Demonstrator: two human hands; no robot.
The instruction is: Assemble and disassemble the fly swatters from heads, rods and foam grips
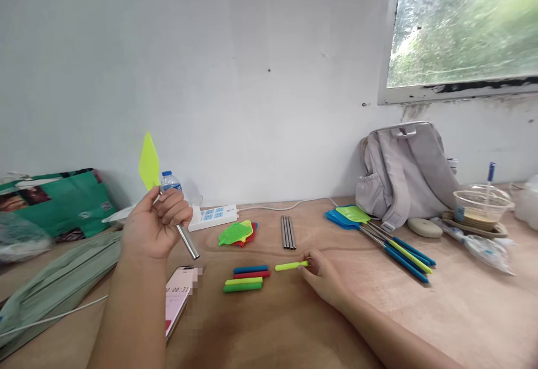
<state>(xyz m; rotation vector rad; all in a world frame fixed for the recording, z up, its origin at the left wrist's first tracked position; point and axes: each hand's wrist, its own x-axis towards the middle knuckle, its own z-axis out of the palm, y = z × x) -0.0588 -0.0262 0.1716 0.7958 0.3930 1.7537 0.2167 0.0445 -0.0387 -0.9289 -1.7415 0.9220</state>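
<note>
My left hand (157,220) is raised at the left, closed round a metal rod that carries a yellow-green fly swatter head (148,161). The bare end of the metal rod (188,242) points down to the right. On the table my right hand (321,279) has its thumb and fingers closed on one end of a yellow handle sleeve (288,266). Left of it lie blue, red, yellow and green handle sleeves (247,283). Behind them are several metal rods (288,232) side by side and a stack of green, red and blue swatter heads (237,234).
Complete fly swatters (390,245) lie at the right, before a grey backpack (407,170). A plastic cup (479,209) stands far right. At the left are a phone (179,296), a power strip (214,216), a water bottle (168,180), grey-green cloth (63,279) and a green bag (71,203).
</note>
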